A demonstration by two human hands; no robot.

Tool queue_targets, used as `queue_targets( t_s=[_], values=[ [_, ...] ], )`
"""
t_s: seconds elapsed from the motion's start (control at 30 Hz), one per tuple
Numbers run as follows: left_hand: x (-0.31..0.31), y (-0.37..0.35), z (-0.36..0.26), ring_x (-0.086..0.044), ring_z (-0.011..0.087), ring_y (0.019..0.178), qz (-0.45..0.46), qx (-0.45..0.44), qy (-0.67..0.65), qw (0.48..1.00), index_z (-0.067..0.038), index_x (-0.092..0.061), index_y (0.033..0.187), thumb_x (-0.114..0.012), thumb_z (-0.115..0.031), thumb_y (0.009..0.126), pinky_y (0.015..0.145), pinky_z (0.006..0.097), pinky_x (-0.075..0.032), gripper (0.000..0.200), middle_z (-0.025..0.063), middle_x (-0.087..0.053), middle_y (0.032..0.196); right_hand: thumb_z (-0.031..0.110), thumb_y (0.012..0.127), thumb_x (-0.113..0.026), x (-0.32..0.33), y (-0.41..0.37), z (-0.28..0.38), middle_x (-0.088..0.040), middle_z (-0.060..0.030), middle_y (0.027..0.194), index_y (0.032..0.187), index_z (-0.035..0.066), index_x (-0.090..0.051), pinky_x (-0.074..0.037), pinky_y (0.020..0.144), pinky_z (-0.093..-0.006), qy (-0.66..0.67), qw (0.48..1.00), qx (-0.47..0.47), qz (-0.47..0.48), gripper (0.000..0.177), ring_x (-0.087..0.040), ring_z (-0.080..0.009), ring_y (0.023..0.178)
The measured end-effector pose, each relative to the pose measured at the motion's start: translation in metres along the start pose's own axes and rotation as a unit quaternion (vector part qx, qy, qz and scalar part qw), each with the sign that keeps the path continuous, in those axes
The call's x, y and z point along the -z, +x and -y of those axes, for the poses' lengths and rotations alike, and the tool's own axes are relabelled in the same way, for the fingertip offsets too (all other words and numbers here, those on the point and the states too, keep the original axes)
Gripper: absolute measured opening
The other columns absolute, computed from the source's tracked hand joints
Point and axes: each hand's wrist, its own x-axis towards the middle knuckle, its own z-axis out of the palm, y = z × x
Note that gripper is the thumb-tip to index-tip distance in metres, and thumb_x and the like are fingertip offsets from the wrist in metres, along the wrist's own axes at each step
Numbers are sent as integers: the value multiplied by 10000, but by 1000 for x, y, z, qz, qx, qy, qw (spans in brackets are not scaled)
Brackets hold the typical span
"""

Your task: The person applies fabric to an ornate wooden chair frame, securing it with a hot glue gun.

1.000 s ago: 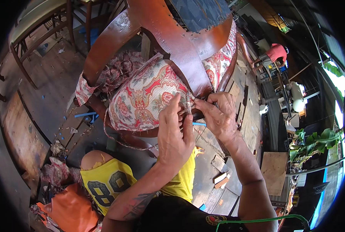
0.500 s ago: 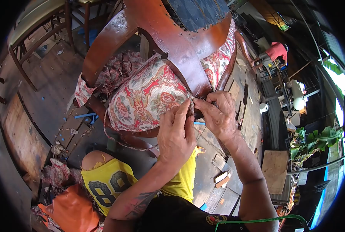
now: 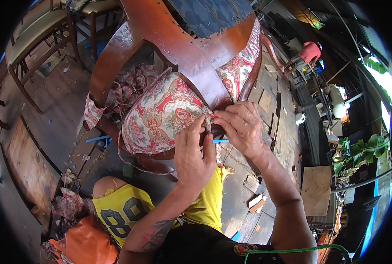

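1. Chair [image 3: 195, 61] on the plank floor [image 3: 62, 103], near the person's knees: glossy brown wood, red-and-cream floral cover [image 3: 158, 116], ragged-edged dark backing [image 3: 209, 16].
2. Right hand [image 3: 243, 130] pinches the cover's edge narrowly, probably to control that small fold.
3. Left hand [image 3: 191, 154] curls close beside it, likely steadying; I cannot tell whether it grips.

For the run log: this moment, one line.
left hand: at red-and-cream floral fabric edge | right hand: pinching that edge | beside: brown wooden chair frame
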Motion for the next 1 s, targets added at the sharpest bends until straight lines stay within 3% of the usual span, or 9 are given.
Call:
queue_targets(
  t_s=[0.03,0.17,0.23,0.43,0.57,0.67,0.77,0.87,1.0],
  values=[
    [0,1,-3,-671,326,1043,4,19,-12,1000,-27,-602,1470,-743,11,950,909,456,-554,540,157,-672,1142,107,757,-864,-1,-1,0,-672,-13,1007,1146,161,-858,-490,856,-412,3,1000,-7,-4,393,-640,-241,970],
    [0,1,0,-672,329,1037,5,17,-17,1000,-26,-600,1472,-741,16,949,910,456,-553,543,157,-673,1135,104,746,-842,6,1,1,-661,1,1013,1182,182,-856,-487,855,-411,-22,999,28,17,443,-634,-234,967],
    [1,1,3,-665,248,1019,3,1,0,1000,-15,-605,1483,-715,-38,1030,789,338,-592,467,125,-666,1156,100,738,-814,6,1,1,-645,13,1022,1214,195,-852,-484,855,-409,-58,996,55,35,487,-625,-227,970],
    [3,6,3,-688,192,982,-9,8,-31,999,0,-596,1493,-698,-18,1040,760,303,-582,464,128,-679,1175,86,754,-802,9,3,0,-631,21,1016,1218,225,-853,-472,857,-406,-47,997,37,45,487,-617,-226,989],
    [6,7,1,-704,262,981,3,65,-86,994,4,-610,1461,-710,4,1000,763,350,-602,472,154,-685,1145,78,775,-808,7,2,2,-629,20,1009,1208,248,-857,-466,860,-413,-46,998,18,37,468,-617,-228,992],
    [7,5,4,-708,232,942,-2,60,-93,994,10,-615,1455,-696,-17,1030,719,318,-597,433,150,-684,1131,79,793,-813,7,1,2,-629,17,1005,1203,255,-860,-464,864,-420,-42,998,8,37,448,-618,-232,991],
    [8,4,7,-678,123,928,9,80,-119,990,49,-594,1480,-657,-82,1111,783,280,-591,397,99,-663,1112,85,792,-817,6,0,4,-629,13,1003,1199,255,-863,-462,866,-418,-40,998,-3,37,443,-620,-236,992],
    [5,2,13,-707,192,895,-5,83,-133,988,21,-616,1454,-677,-35,1064,714,322,-597,399,129,-674,1091,89,797,-816,3,-3,4,-631,12,1002,1201,253,-863,-458,867,-417,-37,999,-10,28,438,-620,-238,995],
    [9,4,7,-704,174,897,2,104,-167,980,20,-618,1455,-677,-35,1065,721,318,-595,398,117,-675,1086,87,800,-813,4,-4,6,-626,4,1007,1206,255,-862,-454,866,-415,-41,999,-14,28,442,-615,-240,987]
  ],
)
